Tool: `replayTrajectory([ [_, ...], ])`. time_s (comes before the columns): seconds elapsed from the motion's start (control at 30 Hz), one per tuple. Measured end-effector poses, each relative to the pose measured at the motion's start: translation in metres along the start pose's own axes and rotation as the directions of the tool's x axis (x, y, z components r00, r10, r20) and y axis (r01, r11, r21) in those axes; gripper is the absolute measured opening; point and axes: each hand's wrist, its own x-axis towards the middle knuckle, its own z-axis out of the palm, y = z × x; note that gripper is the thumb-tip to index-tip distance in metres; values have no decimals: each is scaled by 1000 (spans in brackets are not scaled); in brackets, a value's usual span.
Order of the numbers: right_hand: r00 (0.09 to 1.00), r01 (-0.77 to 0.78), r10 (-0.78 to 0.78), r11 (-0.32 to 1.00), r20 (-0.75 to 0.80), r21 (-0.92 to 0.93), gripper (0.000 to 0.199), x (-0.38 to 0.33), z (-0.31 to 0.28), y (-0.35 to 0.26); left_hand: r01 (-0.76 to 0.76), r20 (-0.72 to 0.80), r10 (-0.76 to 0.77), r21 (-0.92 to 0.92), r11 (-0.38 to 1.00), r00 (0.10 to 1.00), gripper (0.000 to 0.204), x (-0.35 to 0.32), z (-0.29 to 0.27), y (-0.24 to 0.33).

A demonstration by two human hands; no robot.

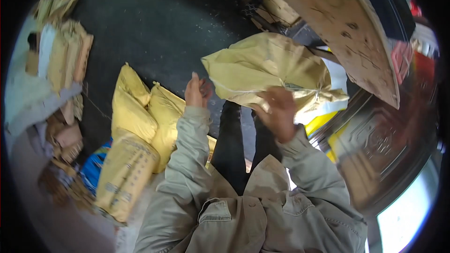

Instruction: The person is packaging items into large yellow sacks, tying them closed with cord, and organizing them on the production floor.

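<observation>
A full yellow sack [262, 61] lies in front of me, its gathered neck on the right tied with thin white string [241, 91]. The string stretches across the sack's near side toward my left hand [197, 93], left of the sack, with curled fingers that seem to pinch its end. Over the near edge of the sack, by the tied neck, is my right hand [280, 112]. Its fingers are bent and smeared by motion, so their grip does not show.
More filled yellow sacks [133, 112] stand left of my legs, beside a blue bag [95, 166]. Folded cardboard and paper bags [61, 56] are stacked at the far left. A large worn wooden board [337, 23] slants in at upper right, above a dark carved panel [379, 140].
</observation>
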Motion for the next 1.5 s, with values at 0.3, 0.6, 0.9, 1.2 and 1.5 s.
replayTrajectory([
  [0.3,768,-518,161,726,620,452,17,42,36,-8,-448,316,364,255,857,876,21,20,18,34],
  [0.6,966,-248,109,119,235,962,32,58,-88,-48,-951,552,792,292,107,258,8,-33,-12,74],
  [0.9,997,-6,-65,378,32,926,55,163,-83,-151,-908,574,710,168,384,407,16,-21,-2,77],
  [1.2,771,-355,8,835,637,420,32,312,40,-126,-886,751,523,173,431,402,106,30,-28,18],
  [1.5,531,77,161,969,832,-237,38,348,114,-102,-977,808,589,-106,184,23,81,43,52,11],
])
